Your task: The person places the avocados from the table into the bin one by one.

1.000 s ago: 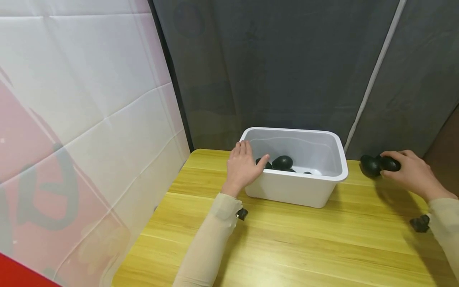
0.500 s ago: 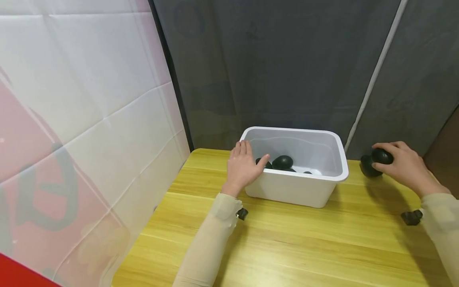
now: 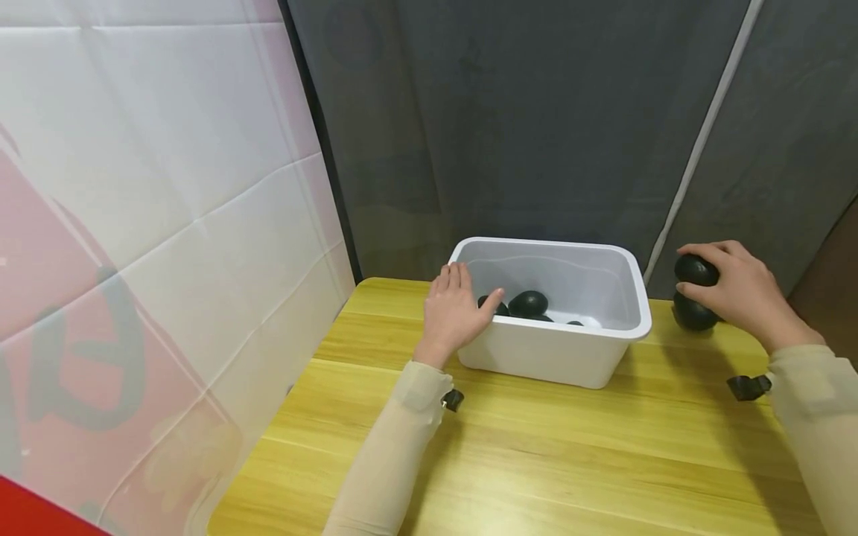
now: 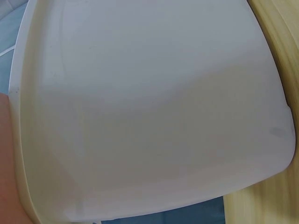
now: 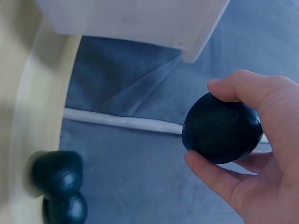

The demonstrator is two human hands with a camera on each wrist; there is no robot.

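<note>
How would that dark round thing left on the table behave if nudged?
The dark rounded object on the table looks egg-shaped and smooth, so it would probably roll or wobble. It sits near the table's edge, so it might fall. The right hand lifts a similar one easily, suggesting modest weight.

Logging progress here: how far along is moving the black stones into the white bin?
Done: several stones lie in the white bin, steadied by the left hand. In hand: the right hand holds one stone. Left: another stone on the table.
</note>
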